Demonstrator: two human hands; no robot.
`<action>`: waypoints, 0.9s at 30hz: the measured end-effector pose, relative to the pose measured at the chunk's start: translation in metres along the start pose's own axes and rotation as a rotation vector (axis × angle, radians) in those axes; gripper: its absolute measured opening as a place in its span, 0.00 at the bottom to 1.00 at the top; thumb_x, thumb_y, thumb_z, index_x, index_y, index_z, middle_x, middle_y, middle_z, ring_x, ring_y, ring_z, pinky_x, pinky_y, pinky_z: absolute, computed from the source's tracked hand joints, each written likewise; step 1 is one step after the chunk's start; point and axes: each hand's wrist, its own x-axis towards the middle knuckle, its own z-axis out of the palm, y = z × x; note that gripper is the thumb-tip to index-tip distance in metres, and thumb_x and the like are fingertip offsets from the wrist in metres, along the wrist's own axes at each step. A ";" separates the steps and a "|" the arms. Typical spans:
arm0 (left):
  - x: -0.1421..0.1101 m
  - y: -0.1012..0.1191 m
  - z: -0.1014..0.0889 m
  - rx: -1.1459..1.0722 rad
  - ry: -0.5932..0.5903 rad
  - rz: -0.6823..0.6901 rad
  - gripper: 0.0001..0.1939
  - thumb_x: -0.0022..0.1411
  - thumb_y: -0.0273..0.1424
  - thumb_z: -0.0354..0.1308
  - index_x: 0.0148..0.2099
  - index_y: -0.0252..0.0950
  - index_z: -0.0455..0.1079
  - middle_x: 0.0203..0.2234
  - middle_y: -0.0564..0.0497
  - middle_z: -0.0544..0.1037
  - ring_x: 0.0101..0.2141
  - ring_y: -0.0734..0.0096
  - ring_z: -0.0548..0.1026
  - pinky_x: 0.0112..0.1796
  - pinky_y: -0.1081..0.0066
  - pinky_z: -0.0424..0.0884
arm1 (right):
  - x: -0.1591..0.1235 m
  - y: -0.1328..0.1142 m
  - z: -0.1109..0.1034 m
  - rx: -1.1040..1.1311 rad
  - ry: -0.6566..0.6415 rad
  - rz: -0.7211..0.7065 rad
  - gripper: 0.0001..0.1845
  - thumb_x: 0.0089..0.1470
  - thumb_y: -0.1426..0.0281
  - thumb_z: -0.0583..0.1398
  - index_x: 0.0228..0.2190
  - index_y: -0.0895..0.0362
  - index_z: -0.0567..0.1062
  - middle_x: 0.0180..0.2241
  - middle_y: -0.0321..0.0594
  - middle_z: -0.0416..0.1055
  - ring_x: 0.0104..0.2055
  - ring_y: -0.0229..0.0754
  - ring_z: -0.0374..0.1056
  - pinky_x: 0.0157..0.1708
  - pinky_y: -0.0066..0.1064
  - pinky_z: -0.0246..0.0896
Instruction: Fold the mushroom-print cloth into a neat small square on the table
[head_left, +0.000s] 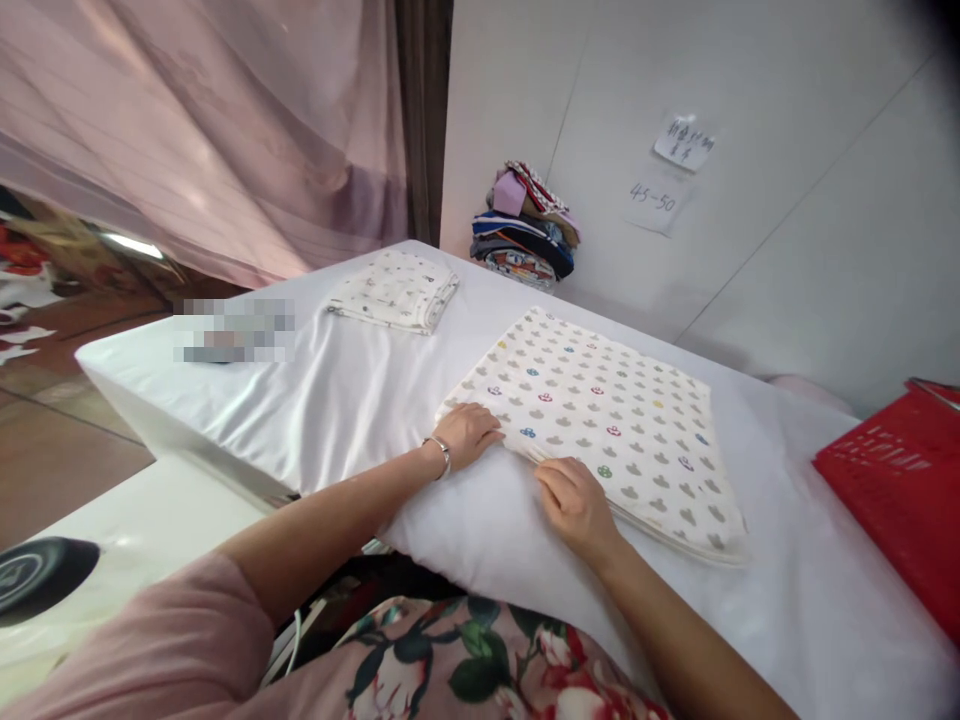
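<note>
Across the white-covered table (300, 400) in the head view, a large folded cloth (585, 400) lies flat to the right of the middle, cream with grey mouse-head shapes and a few coloured ones. The left hand (466, 436), a bracelet (444, 458) at its wrist, rests at the cloth's near left corner with fingers bent over the edge. The right hand (574, 505) is curled at the near edge, just beside; whether either hand pinches the fabric, I cannot tell.

Beyond the left hand lies a smaller folded piece (394, 290), also pale and printed, apart from the large one. Left of it, a pixelated patch (236, 332) hides whatever is there. A red object (900, 480) takes up the table's right end. Behind the far edge, a stack of fabrics (525, 225) stands against the grey wall (780, 90), near two paper notes (684, 143), the lower reading 45-50. A pink curtain (225, 120) hangs at upper left. Closer in, a dark rounded object (45, 575) sits on a lower white surface (180, 510).
</note>
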 end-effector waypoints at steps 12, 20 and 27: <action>-0.002 0.000 0.000 -0.004 -0.012 -0.005 0.14 0.64 0.37 0.45 0.39 0.36 0.69 0.31 0.48 0.73 0.37 0.65 0.68 0.40 0.65 0.63 | -0.029 0.012 -0.005 -0.221 0.011 0.166 0.13 0.57 0.74 0.48 0.34 0.55 0.73 0.33 0.42 0.69 0.37 0.41 0.65 0.36 0.31 0.59; -0.003 -0.001 0.001 -0.019 0.017 0.011 0.14 0.63 0.37 0.45 0.39 0.36 0.69 0.31 0.48 0.73 0.36 0.65 0.68 0.40 0.65 0.63 | -0.011 0.010 0.006 -0.418 -0.078 0.172 0.11 0.56 0.73 0.52 0.25 0.55 0.70 0.28 0.41 0.65 0.31 0.42 0.59 0.28 0.31 0.51; -0.008 0.001 -0.001 -0.022 0.062 0.088 0.13 0.64 0.35 0.45 0.40 0.35 0.68 0.32 0.48 0.73 0.37 0.66 0.68 0.40 0.66 0.63 | -0.015 0.007 0.002 -0.314 -0.062 0.062 0.14 0.57 0.75 0.50 0.22 0.56 0.69 0.27 0.39 0.63 0.31 0.39 0.58 0.30 0.31 0.51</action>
